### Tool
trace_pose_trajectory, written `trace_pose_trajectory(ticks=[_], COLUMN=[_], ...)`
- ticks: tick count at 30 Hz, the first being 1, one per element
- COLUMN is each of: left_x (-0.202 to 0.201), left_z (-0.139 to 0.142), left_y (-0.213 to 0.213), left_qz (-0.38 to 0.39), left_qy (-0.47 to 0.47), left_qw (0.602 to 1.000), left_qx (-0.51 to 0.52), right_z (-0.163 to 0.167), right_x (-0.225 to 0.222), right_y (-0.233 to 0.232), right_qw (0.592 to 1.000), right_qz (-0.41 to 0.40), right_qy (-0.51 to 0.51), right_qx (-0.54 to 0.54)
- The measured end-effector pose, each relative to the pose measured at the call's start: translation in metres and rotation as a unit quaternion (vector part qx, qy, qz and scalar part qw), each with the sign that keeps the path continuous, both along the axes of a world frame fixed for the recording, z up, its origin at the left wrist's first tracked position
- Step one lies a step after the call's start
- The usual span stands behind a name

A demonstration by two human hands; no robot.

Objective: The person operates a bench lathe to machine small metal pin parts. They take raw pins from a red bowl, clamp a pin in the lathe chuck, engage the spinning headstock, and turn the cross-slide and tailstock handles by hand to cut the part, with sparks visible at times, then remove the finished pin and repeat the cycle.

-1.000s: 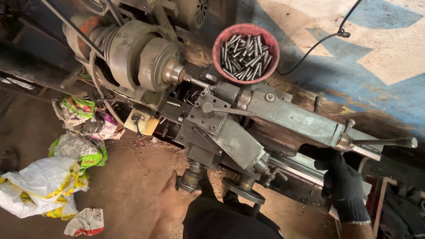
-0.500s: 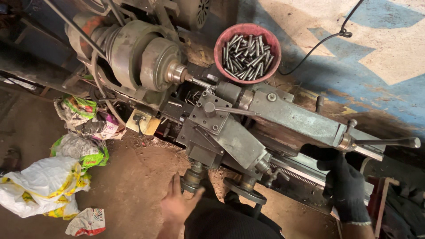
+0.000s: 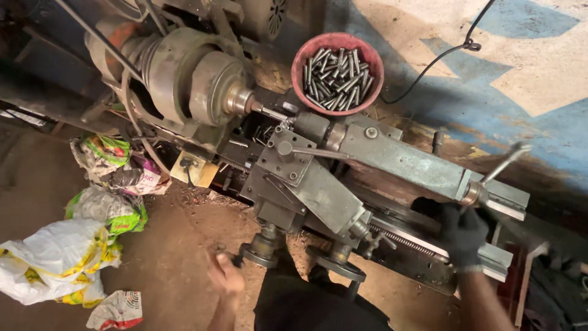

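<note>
A worn grey metal lathe (image 3: 343, 178) lies across the view, its chuck (image 3: 214, 86) gripping a thin rod. My bare left hand (image 3: 225, 276) is at the small handwheel (image 3: 260, 252) under the carriage, blurred, fingers beside its rim. My right hand (image 3: 460, 228), in a black glove, wraps the tailstock end (image 3: 474, 193) where a long lever handle (image 3: 505, 160) sticks up. A second handwheel (image 3: 337, 266) sits between my hands.
A red bowl (image 3: 298, 64) filled with several short metal pins stands behind the lathe. Crumpled plastic bags (image 3: 58, 260) lie on the dirt floor at left. A black cable (image 3: 450, 49) runs over the blue and cream painted wall.
My left hand has slipped left off the small handwheel. The tailstock lever has swung from horizontal to pointing up. The camera moved slightly.
</note>
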State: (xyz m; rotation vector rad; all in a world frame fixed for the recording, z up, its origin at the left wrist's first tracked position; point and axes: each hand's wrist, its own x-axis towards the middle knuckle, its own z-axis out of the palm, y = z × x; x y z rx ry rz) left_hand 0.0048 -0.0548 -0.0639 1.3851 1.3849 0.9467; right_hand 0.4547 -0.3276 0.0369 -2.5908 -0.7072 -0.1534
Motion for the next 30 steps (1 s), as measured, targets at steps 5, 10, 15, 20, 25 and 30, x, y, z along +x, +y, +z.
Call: trace_pose_trajectory(ticks=[5, 10, 15, 20, 25, 30], left_x=[0.005, 0.046, 0.166, 0.319, 0.423, 0.447], left_z=[0.024, 0.12, 0.209, 0.24, 0.197, 0.159], left_y=[0.035, 0.071, 0.158, 0.222, 0.255, 0.266], left_qz=[-0.064, -0.049, -0.206, -0.445, -0.516, -0.51], left_qy=[0.05, 0.083, 0.076, 0.228, 0.407, 0.44], left_qw=[0.99, 0.959, 0.844, 0.609, 0.405, 0.377], left_qx=[0.115, 0.267, 0.488, 0.616, 0.636, 0.636], right_z=[0.039, 0.069, 0.053, 0.041, 0.023, -0.003], right_x=[0.082, 0.066, 0.046, 0.052, 0.051, 0.063], right_y=[-0.013, -0.018, 0.005, 0.015, 0.017, 0.01], right_qw=[0.961, 0.977, 0.978, 0.973, 0.962, 0.966], right_qz=[0.022, -0.037, 0.124, 0.143, 0.119, 0.142], right_qy=[-0.024, -0.038, 0.067, 0.043, 0.064, 0.032], right_qx=[0.275, 0.205, 0.152, 0.174, 0.236, 0.213])
